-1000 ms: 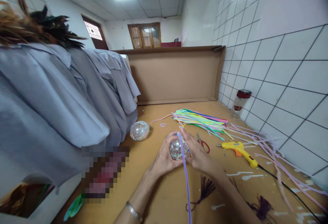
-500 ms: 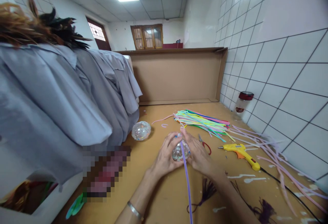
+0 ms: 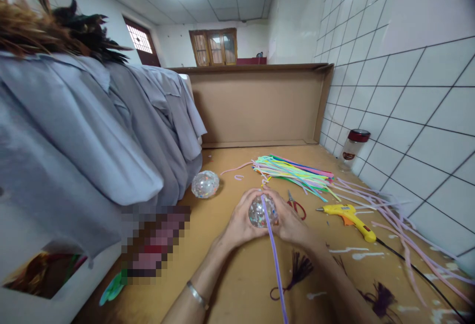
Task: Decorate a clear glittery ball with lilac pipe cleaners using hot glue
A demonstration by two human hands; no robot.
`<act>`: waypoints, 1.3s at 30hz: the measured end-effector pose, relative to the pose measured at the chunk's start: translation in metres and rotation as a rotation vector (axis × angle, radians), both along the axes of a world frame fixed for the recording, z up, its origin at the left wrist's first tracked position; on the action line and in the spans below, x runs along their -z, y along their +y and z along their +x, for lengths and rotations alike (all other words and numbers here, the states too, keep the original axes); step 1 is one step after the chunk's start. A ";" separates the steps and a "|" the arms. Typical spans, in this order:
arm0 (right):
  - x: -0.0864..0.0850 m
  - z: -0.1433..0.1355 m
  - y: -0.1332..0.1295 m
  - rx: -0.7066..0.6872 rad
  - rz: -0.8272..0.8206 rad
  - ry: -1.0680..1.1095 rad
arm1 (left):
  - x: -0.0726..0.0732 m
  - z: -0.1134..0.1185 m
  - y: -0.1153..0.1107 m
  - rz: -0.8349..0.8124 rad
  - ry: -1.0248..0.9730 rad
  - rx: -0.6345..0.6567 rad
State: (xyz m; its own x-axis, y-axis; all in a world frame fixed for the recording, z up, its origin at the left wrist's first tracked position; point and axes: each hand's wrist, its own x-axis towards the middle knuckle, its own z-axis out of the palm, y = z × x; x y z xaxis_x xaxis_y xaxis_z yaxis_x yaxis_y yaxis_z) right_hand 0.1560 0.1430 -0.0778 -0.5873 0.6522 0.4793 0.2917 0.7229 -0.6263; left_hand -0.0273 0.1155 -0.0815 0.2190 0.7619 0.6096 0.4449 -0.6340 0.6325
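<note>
A: Biggest first?
B: A brown table (image 3: 237, 287). Over it, the forearms (image 3: 208, 272) slant inward from the near side, the left hand (image 3: 237, 222) and right hand (image 3: 293, 222) facing each other.
A: Fingers?
B: On both hands they're curled around a clear ball (image 3: 259, 213), gripping its sides, tips close together at its far edge.
A: And the purple strip (image 3: 275, 259)?
B: Upper end against the ball, between the hands; its long axis runs towards the wearer, drifting rightward.
A: Any lettering?
B: The yellow glue gun (image 3: 358, 223), nozzle pointing left, and the red-lidded jar (image 3: 350, 152) bear markings too small to read.
A: Smaller?
B: Red-handled scissors (image 3: 300, 211) near the right hand, blades pointing away.
</note>
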 end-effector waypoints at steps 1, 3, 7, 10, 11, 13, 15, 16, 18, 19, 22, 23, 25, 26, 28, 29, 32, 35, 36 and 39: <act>0.002 0.000 0.002 -0.010 -0.046 0.012 | 0.002 0.001 0.001 -0.051 -0.032 0.008; 0.009 0.001 0.007 -0.038 -0.136 0.040 | 0.007 0.000 0.003 -0.162 -0.087 0.022; 0.024 0.000 0.017 -0.085 -0.309 0.089 | 0.017 -0.006 0.009 -0.363 -0.146 0.042; 0.031 -0.001 0.019 -0.061 -0.396 0.145 | 0.021 -0.010 0.013 -0.380 -0.126 -0.010; 0.032 -0.002 0.020 -0.049 -0.405 0.157 | 0.022 -0.010 0.013 -0.362 -0.115 -0.029; 0.032 -0.003 0.019 -0.034 -0.410 0.167 | 0.021 -0.011 0.013 -0.341 -0.103 -0.041; 0.031 -0.004 0.017 -0.024 -0.415 0.169 | 0.018 -0.011 0.013 -0.354 -0.110 -0.036; 0.030 -0.005 0.017 -0.017 -0.419 0.173 | 0.016 -0.011 0.012 -0.371 -0.117 -0.036; 0.029 -0.007 0.015 -0.009 -0.425 0.178 | 0.013 -0.011 0.012 -0.407 -0.141 -0.050; 0.029 -0.007 0.015 -0.011 -0.430 0.182 | 0.012 -0.011 0.012 -0.419 -0.155 -0.063; 0.031 -0.008 0.016 -0.033 -0.466 0.205 | 0.011 -0.009 0.012 -0.431 -0.178 -0.096; 0.032 -0.007 0.017 -0.042 -0.479 0.216 | 0.011 -0.009 0.012 -0.429 -0.183 -0.100; 0.035 -0.006 0.019 -0.046 -0.489 0.239 | 0.011 -0.008 0.012 -0.429 -0.188 -0.094; 0.036 -0.006 0.020 -0.044 -0.486 0.250 | 0.010 -0.008 0.012 -0.430 -0.192 -0.088; 0.038 -0.006 0.021 -0.038 -0.483 0.259 | 0.009 -0.008 0.012 -0.434 -0.196 -0.073; 0.038 -0.006 0.021 -0.038 -0.488 0.260 | 0.009 -0.009 0.012 -0.438 -0.199 -0.070; 0.036 -0.007 0.021 -0.052 -0.529 0.269 | 0.011 -0.011 0.012 -0.462 -0.215 -0.070; 0.033 -0.008 0.020 -0.047 -0.564 0.277 | 0.015 -0.013 0.013 -0.476 -0.239 -0.066; 0.032 -0.008 0.020 -0.041 -0.565 0.274 | 0.017 -0.013 0.013 -0.471 -0.243 -0.059; 0.031 -0.008 0.019 -0.020 -0.550 0.258 | 0.022 -0.013 0.015 -0.446 -0.244 -0.038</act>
